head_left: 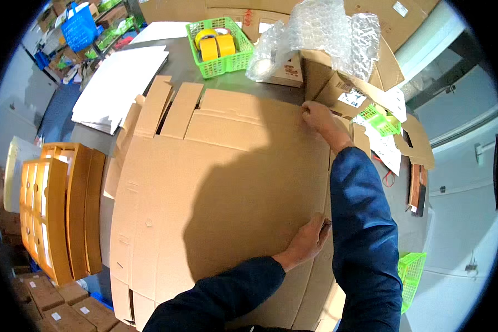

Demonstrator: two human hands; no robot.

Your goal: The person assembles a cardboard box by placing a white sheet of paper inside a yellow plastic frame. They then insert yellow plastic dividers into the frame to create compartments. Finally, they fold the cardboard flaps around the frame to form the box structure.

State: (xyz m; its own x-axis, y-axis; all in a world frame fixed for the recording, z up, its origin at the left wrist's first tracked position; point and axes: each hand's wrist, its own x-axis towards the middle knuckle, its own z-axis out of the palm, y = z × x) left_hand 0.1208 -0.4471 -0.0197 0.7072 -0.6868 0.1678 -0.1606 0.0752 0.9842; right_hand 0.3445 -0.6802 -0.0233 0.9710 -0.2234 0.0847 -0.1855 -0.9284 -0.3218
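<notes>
A large flat sheet of brown cardboard point(160, 188) with creases and slotted flaps lies across the grey table in front of me. My right hand point(320, 120) is closed on its far right corner, the arm stretched forward. Closer in, my left hand point(307, 239) has its fingers curled round the right-hand edge of the same sheet. The undersides of both grips are hidden. My shadow covers the sheet's middle.
Beyond the sheet stand a green basket point(220, 67) with yellow tape rolls and an open carton point(337, 91) topped by bubble wrap point(337, 33). White sheets point(119, 83) lie far left. Wooden drawers point(52, 210) stand left; a green basket point(412, 276) sits at lower right.
</notes>
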